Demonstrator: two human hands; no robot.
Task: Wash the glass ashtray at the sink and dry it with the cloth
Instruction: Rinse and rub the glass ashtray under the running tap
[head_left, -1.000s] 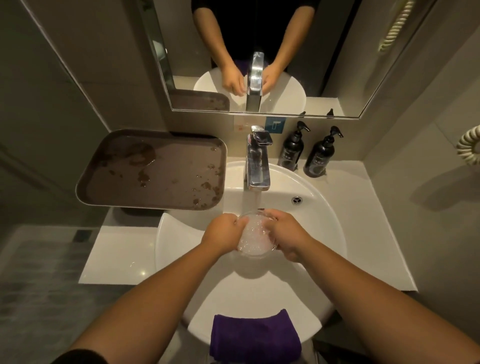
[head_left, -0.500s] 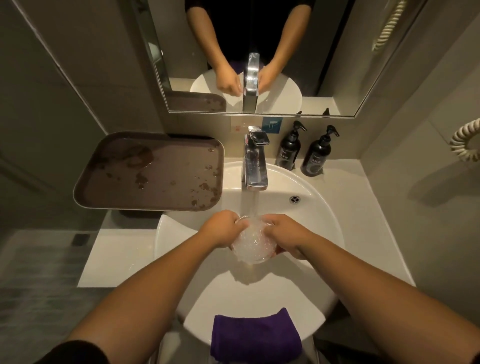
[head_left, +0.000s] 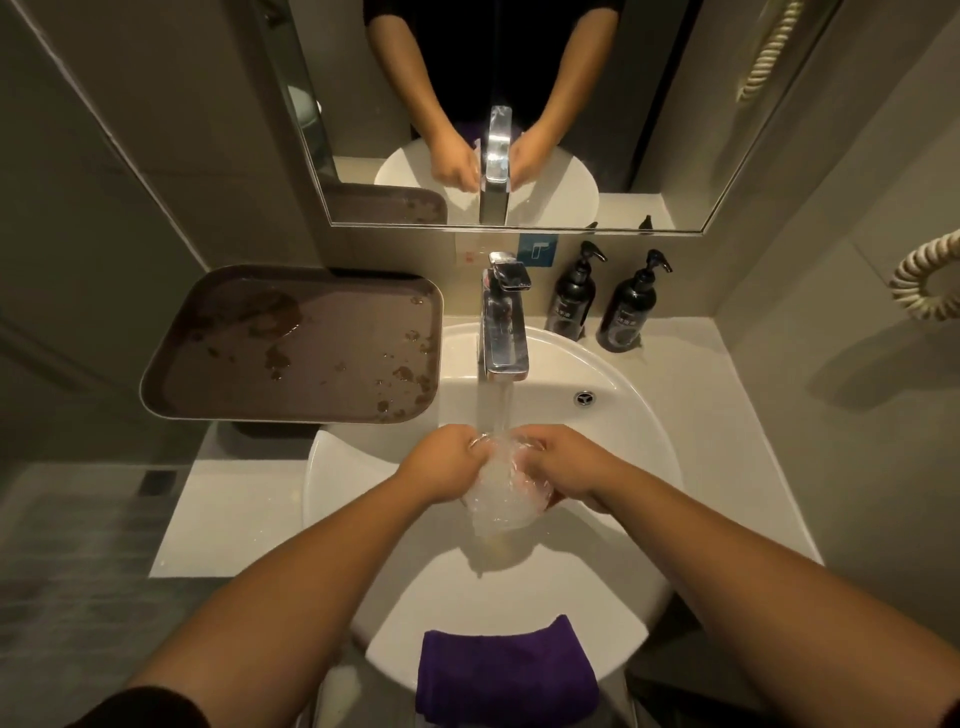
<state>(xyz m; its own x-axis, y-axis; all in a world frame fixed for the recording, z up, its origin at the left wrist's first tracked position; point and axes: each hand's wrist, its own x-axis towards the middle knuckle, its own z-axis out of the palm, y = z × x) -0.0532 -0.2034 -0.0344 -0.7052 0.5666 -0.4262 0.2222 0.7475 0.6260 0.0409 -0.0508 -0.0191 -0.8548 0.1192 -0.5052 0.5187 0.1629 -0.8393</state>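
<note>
The clear glass ashtray (head_left: 506, 493) is tilted on edge over the white round sink (head_left: 639, 441), under the water running from the chrome tap (head_left: 503, 332). My left hand (head_left: 447, 462) grips its left rim and my right hand (head_left: 563, 465) grips its right rim. Water spills off the ashtray's lower edge into the basin. A folded purple cloth (head_left: 506, 673) lies on the sink's near rim, below both forearms.
A wet brown tray (head_left: 291, 343) sits on the counter left of the tap. Two black pump bottles (head_left: 574, 293) (head_left: 631, 304) stand at the back right. A mirror (head_left: 493, 104) hangs above, and a coiled cord (head_left: 922, 280) hangs on the right wall.
The ashtray has been tipped from roughly level toward upright under the stream. Both hands shifted slightly nearer and lower in the basin, still holding it.
</note>
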